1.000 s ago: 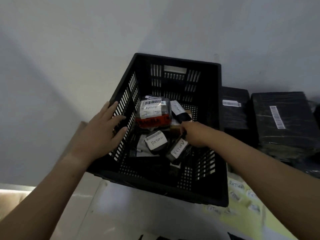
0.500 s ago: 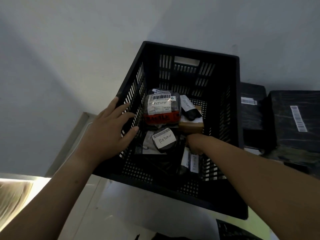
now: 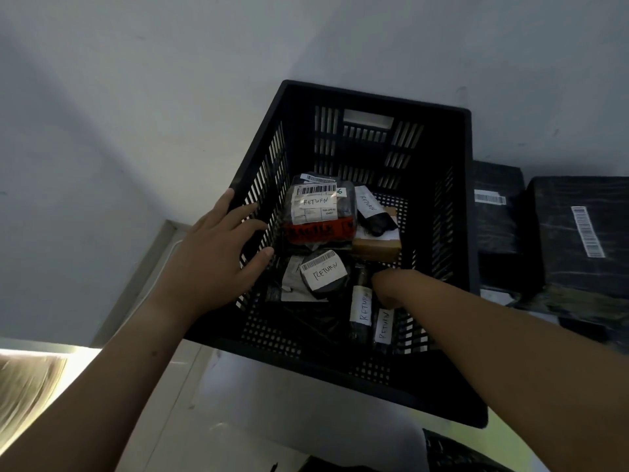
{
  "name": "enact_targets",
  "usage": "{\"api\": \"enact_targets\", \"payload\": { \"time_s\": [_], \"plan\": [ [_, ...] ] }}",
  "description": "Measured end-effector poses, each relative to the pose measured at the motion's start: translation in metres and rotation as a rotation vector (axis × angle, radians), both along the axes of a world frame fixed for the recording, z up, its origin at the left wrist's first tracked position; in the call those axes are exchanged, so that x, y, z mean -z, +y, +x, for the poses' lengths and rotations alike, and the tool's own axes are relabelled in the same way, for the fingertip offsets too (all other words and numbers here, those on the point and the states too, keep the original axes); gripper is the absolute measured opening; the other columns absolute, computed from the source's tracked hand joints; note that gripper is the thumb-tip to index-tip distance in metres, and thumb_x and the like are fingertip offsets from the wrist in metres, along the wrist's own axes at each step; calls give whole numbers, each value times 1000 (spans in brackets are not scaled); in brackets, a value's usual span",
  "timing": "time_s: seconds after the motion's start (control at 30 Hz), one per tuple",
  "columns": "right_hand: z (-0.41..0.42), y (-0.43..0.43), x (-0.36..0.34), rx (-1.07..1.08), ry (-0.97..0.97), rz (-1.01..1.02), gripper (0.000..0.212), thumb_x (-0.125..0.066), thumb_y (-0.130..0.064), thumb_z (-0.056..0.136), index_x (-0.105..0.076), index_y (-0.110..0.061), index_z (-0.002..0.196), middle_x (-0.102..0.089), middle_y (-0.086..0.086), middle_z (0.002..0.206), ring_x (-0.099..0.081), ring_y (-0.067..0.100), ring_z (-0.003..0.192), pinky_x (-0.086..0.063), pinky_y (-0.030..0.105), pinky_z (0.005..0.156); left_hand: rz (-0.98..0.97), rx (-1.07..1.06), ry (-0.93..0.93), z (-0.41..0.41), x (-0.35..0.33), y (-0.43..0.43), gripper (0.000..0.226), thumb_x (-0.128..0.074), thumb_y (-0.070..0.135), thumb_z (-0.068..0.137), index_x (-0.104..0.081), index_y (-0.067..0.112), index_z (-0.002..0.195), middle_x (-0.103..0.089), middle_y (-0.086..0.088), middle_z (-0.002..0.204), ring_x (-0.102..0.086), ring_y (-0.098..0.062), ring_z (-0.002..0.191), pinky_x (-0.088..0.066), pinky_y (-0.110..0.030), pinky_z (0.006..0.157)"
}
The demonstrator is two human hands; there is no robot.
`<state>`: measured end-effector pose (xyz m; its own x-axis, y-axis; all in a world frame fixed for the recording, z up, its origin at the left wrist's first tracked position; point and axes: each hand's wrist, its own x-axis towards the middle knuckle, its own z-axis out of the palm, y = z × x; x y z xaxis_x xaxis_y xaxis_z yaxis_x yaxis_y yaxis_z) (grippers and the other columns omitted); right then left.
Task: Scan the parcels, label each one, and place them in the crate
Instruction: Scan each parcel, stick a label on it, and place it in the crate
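We see the black crate (image 3: 340, 379) on the pale bench (image 3: 258, 413), set against a grey wall (image 3: 136, 97). Our left grip (image 3: 218, 257) lies on the crate's left wall, fingers straight and spread apart, clamped on nothing. Our right grip (image 3: 388, 287) reaches down inside the crate near its right side; its fingers curl under and are hidden, so we cannot tell whether it holds anything. Just beside it, toward the near wall, lie two slim dark parcels (image 3: 361, 311), each with a white RETURN label. Further in are a round parcel (image 3: 323, 274) with a barcode and RETURN label, a clear-wrapped parcel (image 3: 316, 216) with red tape, a black pouch (image 3: 374, 219) and a brown box (image 3: 374, 249) partly under it. All these lie on the crate floor, touching or overlapping. Outside, just right of the crate, two black-wrapped boxes (image 3: 497, 216) with barcode stickers sit side by side.
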<state>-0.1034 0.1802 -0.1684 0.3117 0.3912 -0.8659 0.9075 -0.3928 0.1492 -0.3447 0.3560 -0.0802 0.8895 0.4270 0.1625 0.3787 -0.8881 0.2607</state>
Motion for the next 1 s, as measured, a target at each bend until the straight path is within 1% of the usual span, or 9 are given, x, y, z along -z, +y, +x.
{"api": "enact_targets", "payload": {
  "time_s": [0.1, 0.17, 0.23, 0.4, 0.5, 0.6, 0.7, 0.8, 1.0],
  "plan": [
    [-1, 5, -21, -43, 5, 7, 43, -54, -19, 101, -45, -4, 141, -49, 12, 140, -47, 20, 101, -44, 34, 101, -5, -4, 4, -1, 0, 0, 53, -42, 58, 94, -64, 21, 126, -52, 1, 150, -15, -21, 157, -36, -49, 116],
    [-4, 7, -43, -59, 1, 98, 41, -52, -20, 101, -48, -6, 139, -53, 10, 136, -49, 19, 99, -48, 33, 94, -14, -3, 4, -1, 1, 0, 55, -43, 60, 93, -64, 22, 126, -52, 2, 150, -16, -21, 157, -37, -51, 116],
    [-6, 0, -66, -52, -17, 309, 47, -51, -25, 100, -43, -13, 144, -53, 6, 138, -54, 21, 111, -49, 32, 89, -59, 1, -20, -2, 2, 3, 57, -46, 63, 91, -65, 23, 126, -53, 2, 149, -19, -20, 156, -37, -52, 117],
    [-16, -72, -129, 101, 29, 998, 51, -56, -32, 96, -42, -28, 145, -53, -3, 141, -53, 18, 123, -47, 36, 100, -166, -6, -198, 1, -4, -9, 58, -49, 59, 88, -67, 17, 124, -53, 6, 145, -33, -21, 150, -25, -50, 123],
    [-23, -135, -149, 293, 146, 1216, 51, -57, -30, 98, -39, -36, 146, -44, -26, 142, -43, -5, 125, -39, 14, 103, -356, 71, -258, 26, -17, -57, 50, -49, 53, 91, -63, 21, 127, -52, 8, 146, -40, -18, 147, -31, -53, 121],
    [-24, -197, -142, 572, 210, 1256, 49, -55, -34, 100, -38, -46, 144, -35, -37, 145, -37, -18, 126, -40, 13, 104, -466, 187, -235, 68, -29, -125, 43, -46, 54, 94, -60, 31, 128, -52, 15, 146, -39, -3, 143, -35, -46, 119],
    [-21, -249, -128, 783, 196, 1256, 47, -56, -36, 99, -38, -54, 139, -46, -37, 133, -53, -10, 114, -50, 14, 86, -530, 308, -187, 107, -35, -189, 45, -43, 59, 98, -56, 36, 134, -40, 24, 155, -27, 3, 148, -37, -44, 118],
    [-9, -296, -103, 850, 183, 1236, 48, -57, -37, 98, -40, -48, 142, -46, -31, 139, -45, -9, 126, -43, 19, 101, -576, 332, -121, 136, -39, -237, 46, -40, 60, 98, -51, 39, 137, -20, 28, 162, -11, 6, 151, -27, -33, 122],
    [41, -358, -44, 971, 249, 1097, 46, -60, -29, 98, -46, -33, 141, -52, -14, 141, -48, 7, 131, -44, 23, 98, -404, 233, -57, 175, -24, -281, 39, -51, 46, 102, -55, 27, 137, -22, 7, 167, -10, -15, 157, -15, -47, 127]
  ]
}}
